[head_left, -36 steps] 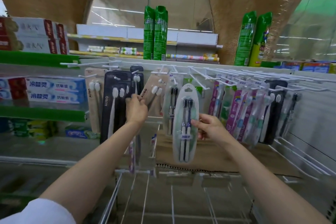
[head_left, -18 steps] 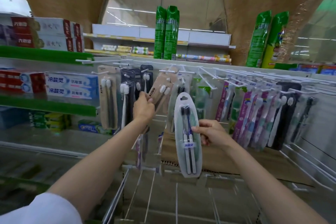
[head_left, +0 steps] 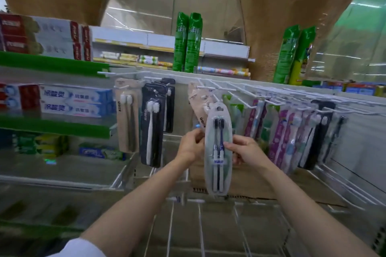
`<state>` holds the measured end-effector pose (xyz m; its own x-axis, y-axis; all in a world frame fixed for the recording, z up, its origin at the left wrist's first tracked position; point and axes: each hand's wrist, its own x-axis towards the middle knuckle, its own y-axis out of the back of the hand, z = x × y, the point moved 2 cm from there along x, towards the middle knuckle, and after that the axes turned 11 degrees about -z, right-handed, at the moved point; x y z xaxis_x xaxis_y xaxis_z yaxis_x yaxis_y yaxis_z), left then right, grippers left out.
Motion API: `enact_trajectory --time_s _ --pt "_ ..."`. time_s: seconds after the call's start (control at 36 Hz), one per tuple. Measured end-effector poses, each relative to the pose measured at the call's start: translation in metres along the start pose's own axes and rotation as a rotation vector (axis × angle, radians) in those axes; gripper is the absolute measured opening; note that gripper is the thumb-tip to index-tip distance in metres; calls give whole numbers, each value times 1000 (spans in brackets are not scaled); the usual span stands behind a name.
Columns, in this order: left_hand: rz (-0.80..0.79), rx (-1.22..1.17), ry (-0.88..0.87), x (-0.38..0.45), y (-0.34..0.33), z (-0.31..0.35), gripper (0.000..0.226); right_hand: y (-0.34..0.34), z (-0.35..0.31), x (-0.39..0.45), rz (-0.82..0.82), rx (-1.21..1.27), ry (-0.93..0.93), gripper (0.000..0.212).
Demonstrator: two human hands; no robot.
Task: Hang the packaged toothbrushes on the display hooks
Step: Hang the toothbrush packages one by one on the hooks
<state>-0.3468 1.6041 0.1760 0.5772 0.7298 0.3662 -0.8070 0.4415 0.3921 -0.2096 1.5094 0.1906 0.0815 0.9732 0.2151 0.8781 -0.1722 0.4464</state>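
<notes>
A clear oval blister pack with two dark toothbrushes [head_left: 218, 150] stands upright in front of the hook rail. My right hand [head_left: 243, 150] pinches its right edge. My left hand [head_left: 191, 145] grips its left edge at mid-height. The pack's hang hole sits just below a white display hook [head_left: 211, 89]. A tilted beige toothbrush pack [head_left: 197, 106] hangs right behind it. Black packs [head_left: 153, 123] and another beige pack [head_left: 127, 117] hang on hooks to the left.
Many toothbrush packs [head_left: 292, 135] crowd the hooks on the right. Toothpaste boxes [head_left: 71, 101] fill the left shelves. Green bottles [head_left: 188, 41] stand on top. A cardboard box [head_left: 246, 183] sits behind on a white wire shelf [head_left: 198, 225].
My left hand left the hanging black and beige packs and moved right onto the clear pack. The clear pack rose toward the hooks. The camera view shifted right.
</notes>
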Motion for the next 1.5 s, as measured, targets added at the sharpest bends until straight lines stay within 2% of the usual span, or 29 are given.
enact_trajectory --time_s 0.08,0.14,0.39,0.61,0.83,1.03,1.28,1.39,1.5 --pt "-27 12 -20 -1 2 0 3 -3 -3 -2 48 -35 -13 10" --pt "-21 39 -35 -1 4 -3 11 -4 -4 -4 68 -65 -30 10" --pt "13 255 -15 -2 15 -5 14 -10 -11 -4 78 -96 -62 11" --pt "31 301 67 -3 28 -14 12 -14 -12 -8 41 -131 -104 12" --pt "62 254 93 -9 38 -21 17 -14 -4 -23 -6 -109 -109 8" --pt "94 221 126 -10 37 -22 11 -9 1 -27 -3 -87 -89 7" --pt "162 234 76 -14 36 -15 18 1 4 -31 -50 -71 -73 10" --pt "283 223 67 -13 34 -13 22 2 0 -31 -71 -71 -10 8" --pt "314 169 59 -11 32 -6 19 4 -12 -22 -17 -45 102 8"
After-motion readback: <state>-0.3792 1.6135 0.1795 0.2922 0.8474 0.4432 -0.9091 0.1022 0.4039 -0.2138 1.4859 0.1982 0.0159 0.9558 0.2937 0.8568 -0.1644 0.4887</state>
